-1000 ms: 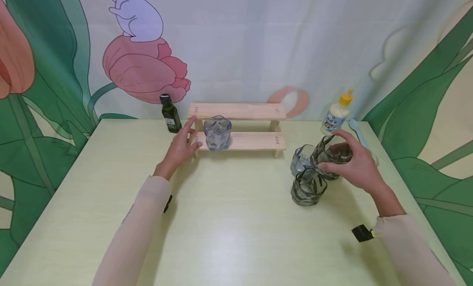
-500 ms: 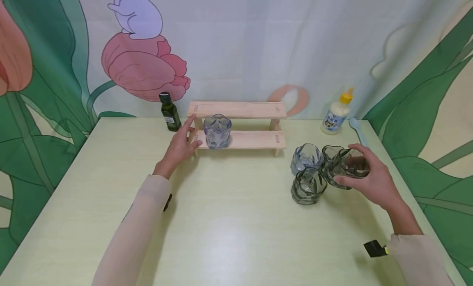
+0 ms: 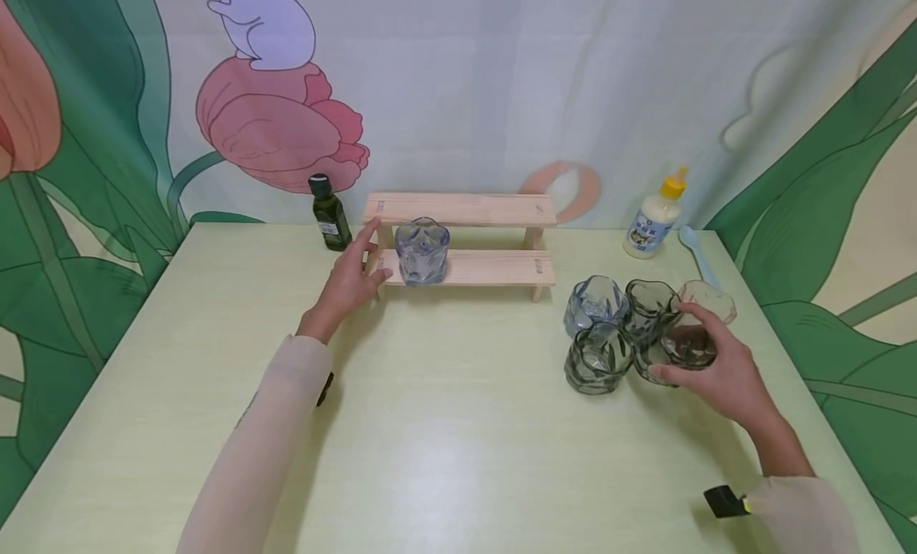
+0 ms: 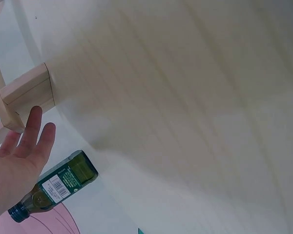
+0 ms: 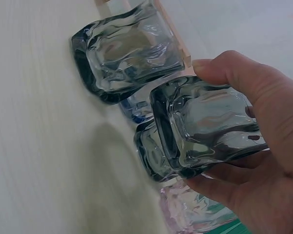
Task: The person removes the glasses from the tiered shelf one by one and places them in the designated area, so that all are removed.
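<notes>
My right hand [image 3: 731,379] grips a grey glass cup [image 5: 210,129] between thumb and fingers. In the right wrist view, this cup's base looks clear of the table. Behind it stand another grey cup [image 3: 650,303] and a pink cup [image 3: 719,298], partly covered by my hand. To its left are a grey cup [image 3: 598,359] and a blue cup [image 3: 593,306]. My left hand [image 3: 347,283] touches the left end of a two-tier wooden rack [image 3: 494,267]; the left wrist view shows its fingers straight. A bluish glass cup [image 3: 423,251] sits on the rack's lower shelf.
A dark green bottle [image 3: 329,213] stands left of the rack, close by my left hand. At the back right are a yellow-capped bottle [image 3: 652,220] and a light blue spoon [image 3: 696,255]. A printed curtain [image 3: 444,84] hangs behind the table [image 3: 430,427].
My right hand, holding the grey cup, has moved right and then nearer to me. Another grey cup and the pink cup now show behind it. My left hand stays at the rack.
</notes>
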A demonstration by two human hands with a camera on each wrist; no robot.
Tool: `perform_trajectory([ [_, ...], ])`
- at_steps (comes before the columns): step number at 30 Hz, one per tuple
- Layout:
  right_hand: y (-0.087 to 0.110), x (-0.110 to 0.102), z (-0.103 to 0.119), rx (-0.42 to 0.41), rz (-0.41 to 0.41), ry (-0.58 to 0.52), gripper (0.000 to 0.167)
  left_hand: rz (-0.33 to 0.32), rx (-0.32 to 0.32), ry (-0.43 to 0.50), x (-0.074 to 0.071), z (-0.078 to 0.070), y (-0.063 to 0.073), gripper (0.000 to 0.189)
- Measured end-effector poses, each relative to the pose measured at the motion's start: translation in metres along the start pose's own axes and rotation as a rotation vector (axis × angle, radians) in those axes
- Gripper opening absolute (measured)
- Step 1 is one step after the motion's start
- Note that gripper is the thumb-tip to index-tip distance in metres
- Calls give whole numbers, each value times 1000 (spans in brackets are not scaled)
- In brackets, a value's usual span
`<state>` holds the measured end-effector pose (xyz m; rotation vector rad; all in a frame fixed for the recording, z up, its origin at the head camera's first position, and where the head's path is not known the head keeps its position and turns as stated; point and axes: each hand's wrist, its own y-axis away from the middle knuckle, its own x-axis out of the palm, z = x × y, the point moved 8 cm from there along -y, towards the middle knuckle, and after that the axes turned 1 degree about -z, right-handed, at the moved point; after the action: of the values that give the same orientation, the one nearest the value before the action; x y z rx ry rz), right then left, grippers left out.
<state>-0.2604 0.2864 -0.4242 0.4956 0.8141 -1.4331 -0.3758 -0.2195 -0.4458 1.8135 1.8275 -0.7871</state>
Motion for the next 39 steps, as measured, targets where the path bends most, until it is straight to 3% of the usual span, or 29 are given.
perform_trajectory([
  [22, 2, 32, -20, 24, 28, -59, 97, -2, -2, 18, 0, 0, 0, 89],
  [39, 1, 37, -17, 25, 74, -78, 97, -1, -19, 8, 1, 1, 0, 90],
])
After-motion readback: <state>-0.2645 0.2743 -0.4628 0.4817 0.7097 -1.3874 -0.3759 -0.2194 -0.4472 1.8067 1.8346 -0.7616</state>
